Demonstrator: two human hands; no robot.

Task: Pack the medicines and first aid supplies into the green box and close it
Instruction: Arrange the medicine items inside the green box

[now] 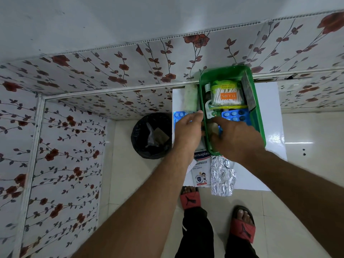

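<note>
The open green box (258, 116) stands on a white board (268, 101). Inside it lie a pack of cotton buds (227, 95), a dark bottle (208, 103) and a blue blister strip (235, 114). My right hand (234, 136) reaches into the box's near end, fingers curled over something I cannot make out. My left hand (188, 129) rests against the box's left wall, over a second blue blister strip (179, 116). A cotton roll (190, 98) lies left of the box. A plaster box (200, 170) and a foil strip (222, 175) lie in front.
A black bin (151, 135) with scraps stands on the tiled floor, left of the board. Flower-patterned panels cover the walls behind and to the left. My feet in red sandals (191, 199) stand below the board's near edge.
</note>
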